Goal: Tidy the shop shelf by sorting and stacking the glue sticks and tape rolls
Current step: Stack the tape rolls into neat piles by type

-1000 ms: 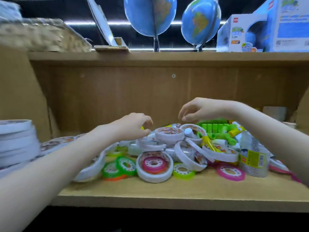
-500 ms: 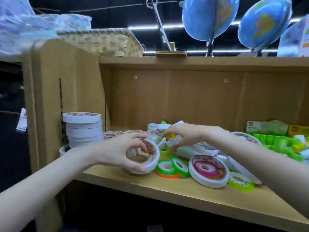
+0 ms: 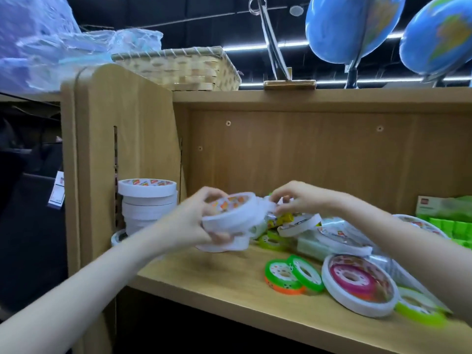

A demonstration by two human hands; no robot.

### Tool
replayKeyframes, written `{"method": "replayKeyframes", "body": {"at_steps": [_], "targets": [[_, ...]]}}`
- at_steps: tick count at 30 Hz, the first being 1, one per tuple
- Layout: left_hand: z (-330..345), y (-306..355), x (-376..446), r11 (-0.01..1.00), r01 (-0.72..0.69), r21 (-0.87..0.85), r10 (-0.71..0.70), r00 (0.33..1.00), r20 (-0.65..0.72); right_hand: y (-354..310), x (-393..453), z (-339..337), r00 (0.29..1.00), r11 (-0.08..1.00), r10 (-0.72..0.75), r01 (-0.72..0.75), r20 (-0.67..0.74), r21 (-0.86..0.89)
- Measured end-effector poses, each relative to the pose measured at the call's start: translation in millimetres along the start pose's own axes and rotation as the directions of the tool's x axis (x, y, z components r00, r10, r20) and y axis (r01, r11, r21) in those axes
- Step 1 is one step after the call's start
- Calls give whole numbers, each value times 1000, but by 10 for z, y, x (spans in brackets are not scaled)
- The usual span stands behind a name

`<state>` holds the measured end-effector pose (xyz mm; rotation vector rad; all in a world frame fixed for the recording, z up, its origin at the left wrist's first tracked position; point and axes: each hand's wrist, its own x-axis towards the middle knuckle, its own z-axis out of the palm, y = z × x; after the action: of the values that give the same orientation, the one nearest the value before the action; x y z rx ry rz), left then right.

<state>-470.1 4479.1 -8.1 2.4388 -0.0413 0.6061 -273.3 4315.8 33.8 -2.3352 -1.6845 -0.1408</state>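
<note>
Nearest on the wooden shelf (image 3: 229,284), green and orange small tape rolls (image 3: 291,275) are lying flat. Left hand (image 3: 194,223) is gripping a white tape roll (image 3: 231,213) above the shelf, face tilted up-left, hole axis near vertical. Right hand (image 3: 296,200) is pinching its rim, blurred. Behind, white tape stack (image 3: 148,203) is sitting in left corner.

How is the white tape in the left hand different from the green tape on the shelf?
The white tape roll is wider across and held tilted in the air by the left hand; the green tape roll is smaller, bright green, and leans on the shelf, untouched. Both are round rings.
</note>
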Motion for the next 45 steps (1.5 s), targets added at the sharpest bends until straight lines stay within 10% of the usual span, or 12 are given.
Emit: {"method": "replayKeyframes", "body": {"at_steps": [5,12,16,24,28,34,40,45], "targets": [[-166,-37,386,965,126,-230,-180,956,-231,115,-61,-147,994,827,105,-78,-16,557],[69,-520,1179,897,353,267,-200,861,-467,252,-28,-248,979,561,183,-31,-87,827],[219,-729,1291,712,517,475,-452,855,-254,269,-35,-243,978,628,200,-79,-62,774],[238,-652,1138,519,466,716,-138,873,-468,99,-44,-196,972,755,215,-104,-94,647],[120,-587,1181,502,491,712,-241,870,-430,49,-49,-224,975,783,197,-95,-99,615],[148,-704,1088,143,408,902,-312,883,-350,32,110,-152,965,812,224,-107,-137,573],[284,-643,908,264,163,951,10,985,-171,-80,505,-17,923,887,224,-61,-312,457],[227,-684,769,232,54,971,-89,995,-34,-278,983,161,876,950,112,43,-469,308]]}}
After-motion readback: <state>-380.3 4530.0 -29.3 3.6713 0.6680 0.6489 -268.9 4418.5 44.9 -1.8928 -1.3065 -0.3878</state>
